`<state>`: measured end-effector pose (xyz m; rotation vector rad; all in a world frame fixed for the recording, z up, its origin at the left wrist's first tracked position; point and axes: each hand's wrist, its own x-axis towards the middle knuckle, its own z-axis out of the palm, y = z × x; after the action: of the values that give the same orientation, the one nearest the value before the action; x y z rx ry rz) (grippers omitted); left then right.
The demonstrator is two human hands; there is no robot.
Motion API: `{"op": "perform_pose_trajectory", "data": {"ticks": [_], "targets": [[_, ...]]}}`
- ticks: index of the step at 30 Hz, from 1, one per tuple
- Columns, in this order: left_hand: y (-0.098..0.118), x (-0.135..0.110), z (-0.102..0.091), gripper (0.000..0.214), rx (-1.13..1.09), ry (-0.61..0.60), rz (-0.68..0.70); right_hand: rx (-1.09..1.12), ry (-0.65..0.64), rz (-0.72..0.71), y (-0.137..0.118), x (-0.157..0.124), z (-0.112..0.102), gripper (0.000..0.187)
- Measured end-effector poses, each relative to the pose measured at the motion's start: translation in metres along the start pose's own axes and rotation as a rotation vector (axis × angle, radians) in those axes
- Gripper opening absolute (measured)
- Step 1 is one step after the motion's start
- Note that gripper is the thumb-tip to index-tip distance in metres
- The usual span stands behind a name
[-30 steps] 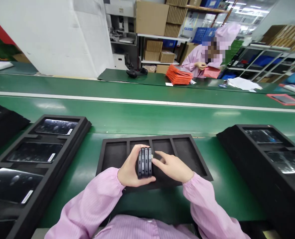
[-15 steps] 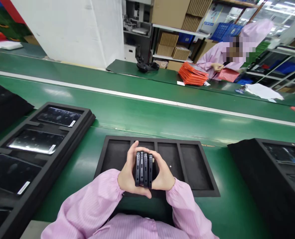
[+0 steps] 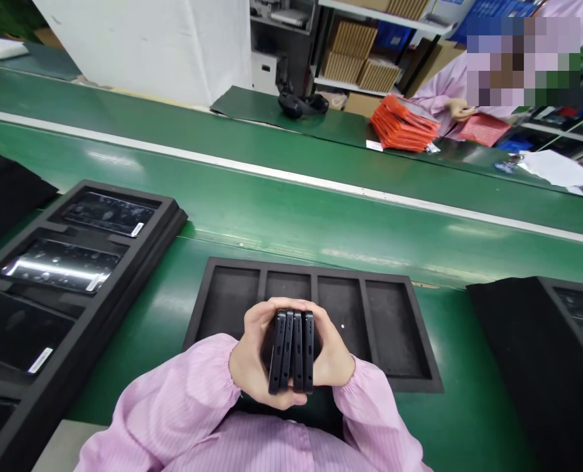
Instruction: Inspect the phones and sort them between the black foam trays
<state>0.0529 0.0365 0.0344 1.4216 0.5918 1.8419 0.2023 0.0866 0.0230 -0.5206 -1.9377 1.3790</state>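
Between my two hands, several black smartphones (image 3: 292, 353) stand on edge, pressed side by side. Their short ends with port and speaker holes face me. My left hand (image 3: 250, 362) wraps the stack from the left, its thumb below it. On the other side my right hand (image 3: 333, 353) closes round the phones, its fingers meeting the left ones along the top. Under and behind the hands lies a black foam tray (image 3: 394, 328) with bare compartments on the green bench. A tiny white speck shows in one compartment. The hands hide part of the tray.
To the left, a stacked foam tray (image 3: 147, 259) holds glossy labelled phones. A tall black tray stack (image 3: 532, 341) stands at right. Across the green bench (image 3: 252, 196) are orange packets (image 3: 402, 124), a black strapped object (image 3: 302, 105) and a co-worker's hand (image 3: 458, 108).
My hands and the phones have come slightly closer to me. The left fingers, raised before, now curl over the top of the stack. The view has shifted and tilted down.
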Motion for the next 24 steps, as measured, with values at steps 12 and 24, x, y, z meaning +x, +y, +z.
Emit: {"op": "perform_pose_trajectory", "data": {"ticks": [12,24], "targets": [[0.001,-0.006,0.004,0.088,0.043,-0.016,-0.032,0.055,0.041,-0.029,-0.008,0.0,-0.015,0.089],[-0.002,-0.011,0.007,0.087,0.153,0.023,0.034,-0.022,0.107,-0.009,-0.003,-0.002,-0.011,0.088]]}}
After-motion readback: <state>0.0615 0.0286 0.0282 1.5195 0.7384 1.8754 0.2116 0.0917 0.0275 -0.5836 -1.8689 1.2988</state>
